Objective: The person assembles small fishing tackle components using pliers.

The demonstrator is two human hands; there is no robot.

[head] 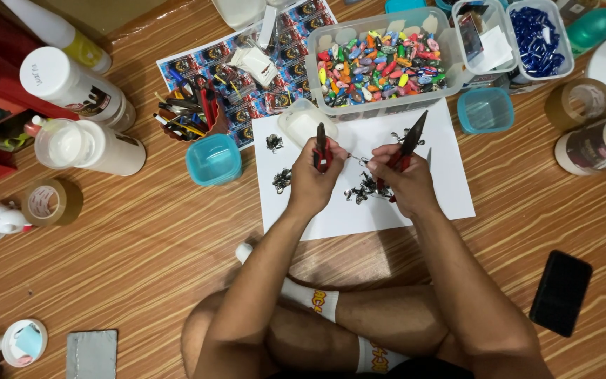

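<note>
Head view shows the left hand gripping red-handled pliers and the right hand gripping long-nosed pliers, a small metal piece between them above white paper, beside the bead tub.

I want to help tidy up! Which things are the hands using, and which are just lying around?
In use:
left hand with red-handled pliers
right hand with long-nosed pliers
small metal pieces
white paper sheet

Lying about:
black phone
tape rolls
teal tub
pen cup
white bottles
box of coloured bits
</note>
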